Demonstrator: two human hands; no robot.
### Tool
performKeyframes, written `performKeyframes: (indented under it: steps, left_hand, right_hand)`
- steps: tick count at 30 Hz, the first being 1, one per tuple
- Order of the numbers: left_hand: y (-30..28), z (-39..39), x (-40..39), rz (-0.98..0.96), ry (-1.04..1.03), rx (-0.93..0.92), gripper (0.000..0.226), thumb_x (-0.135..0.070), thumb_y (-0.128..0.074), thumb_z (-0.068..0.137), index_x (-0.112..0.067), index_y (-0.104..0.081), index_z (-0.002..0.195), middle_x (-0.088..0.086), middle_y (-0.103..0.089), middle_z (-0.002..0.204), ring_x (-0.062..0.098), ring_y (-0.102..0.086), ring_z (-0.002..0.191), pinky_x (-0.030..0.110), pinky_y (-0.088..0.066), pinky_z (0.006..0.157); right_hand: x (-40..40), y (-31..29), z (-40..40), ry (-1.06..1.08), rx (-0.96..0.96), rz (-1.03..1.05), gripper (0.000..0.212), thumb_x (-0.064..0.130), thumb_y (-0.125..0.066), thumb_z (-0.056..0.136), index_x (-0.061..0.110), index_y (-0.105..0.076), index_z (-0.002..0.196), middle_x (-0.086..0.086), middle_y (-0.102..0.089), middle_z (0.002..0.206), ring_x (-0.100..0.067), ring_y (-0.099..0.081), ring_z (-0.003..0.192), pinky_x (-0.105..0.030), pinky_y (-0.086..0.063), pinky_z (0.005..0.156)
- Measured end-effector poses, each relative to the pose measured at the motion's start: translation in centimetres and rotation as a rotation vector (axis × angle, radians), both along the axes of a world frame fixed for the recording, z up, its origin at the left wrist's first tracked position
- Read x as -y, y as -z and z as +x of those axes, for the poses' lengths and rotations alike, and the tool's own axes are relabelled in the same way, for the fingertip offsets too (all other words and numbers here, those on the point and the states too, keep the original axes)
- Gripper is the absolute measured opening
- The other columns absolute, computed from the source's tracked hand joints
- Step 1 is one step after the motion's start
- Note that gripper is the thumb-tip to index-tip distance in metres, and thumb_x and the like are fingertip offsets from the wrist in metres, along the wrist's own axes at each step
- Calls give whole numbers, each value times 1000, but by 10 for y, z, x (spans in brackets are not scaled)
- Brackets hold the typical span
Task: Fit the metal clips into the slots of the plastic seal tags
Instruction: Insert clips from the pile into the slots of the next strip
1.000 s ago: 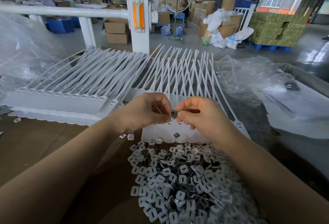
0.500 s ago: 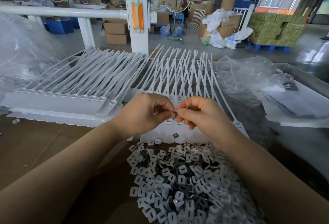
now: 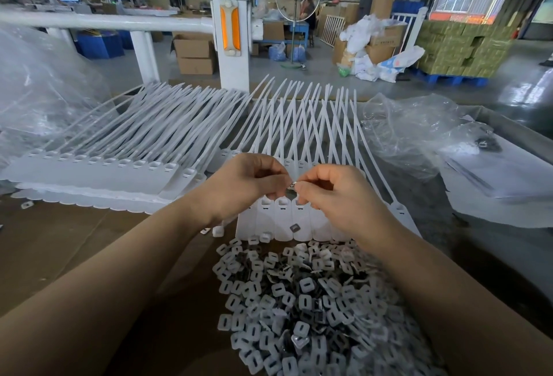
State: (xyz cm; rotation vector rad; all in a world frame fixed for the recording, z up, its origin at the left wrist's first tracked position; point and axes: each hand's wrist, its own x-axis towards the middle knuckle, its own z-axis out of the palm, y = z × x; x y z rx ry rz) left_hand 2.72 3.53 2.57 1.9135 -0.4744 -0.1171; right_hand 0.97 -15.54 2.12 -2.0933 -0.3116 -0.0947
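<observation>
Both hands meet above the near row of seal tags: the left hand and the right hand each have fingertips curled in and pinched together on one small metal clip held between them, just clear of the tag heads. One loose clip lies on a tag face below. Nearer the person, a heap of clips and white caps spreads right up to the tags' near edge. A second bank of tags lies to the left, its straps fanning away toward a white post. Bare cardboard opens at the left; crumpled clear plastic crowds the right side.
</observation>
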Motion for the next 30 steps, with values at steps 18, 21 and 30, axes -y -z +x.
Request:
performKeyframes:
  steps: [18,21,30]
  left_hand:
    - [6,6,-3,520,-375,-84,13,-30,-70,87,-22,-67,76,-5,-65,76,9,-57,72,22,-36,56]
    - [5,6,-3,600,-367,-39,14,-31,-69,86,-22,-65,76,-5,-64,73,9,-56,64,24,-37,53]
    - [3,7,-7,488,-292,-160,12,-31,-70,89,-19,-71,86,-4,-67,88,8,-58,82,21,-36,63]
  right_hand:
    - [0,7,3,-26,-62,-216,8,33,-63,94,31,-70,98,15,-68,87,1,-63,82,-18,-48,71]
    - [1,7,3,-34,-64,-215,7,33,-63,94,31,-69,97,15,-68,87,1,-63,84,-18,-48,72]
    - [0,6,2,-39,-65,-217,6,33,-62,95,31,-68,97,13,-69,87,-4,-66,83,-24,-53,77]
